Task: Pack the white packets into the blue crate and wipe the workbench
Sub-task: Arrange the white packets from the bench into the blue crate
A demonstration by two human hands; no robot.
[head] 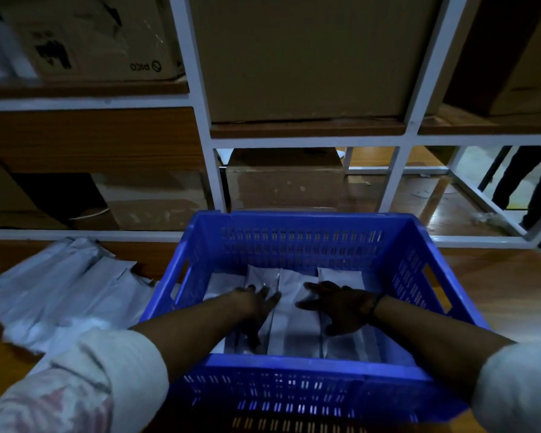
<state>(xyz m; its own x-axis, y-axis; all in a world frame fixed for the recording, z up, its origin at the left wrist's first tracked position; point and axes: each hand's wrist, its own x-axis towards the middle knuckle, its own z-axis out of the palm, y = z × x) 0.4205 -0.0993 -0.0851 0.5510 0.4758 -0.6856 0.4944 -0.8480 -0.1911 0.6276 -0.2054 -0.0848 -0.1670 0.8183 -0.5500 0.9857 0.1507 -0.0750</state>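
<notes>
One view only, from the person's head, looking forward and steeply down. It sits close over the crate (297, 368), whose near wall fills the bottom middle, with both forearms reaching in from the lower corners. The wide lens bends the shelf frame (206, 126) at the far side. The bench (497, 285) runs out left and right.

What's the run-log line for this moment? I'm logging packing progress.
stage: packing | left hand: flat on packets in blue crate | right hand: same | loose packets: left on workbench
</notes>
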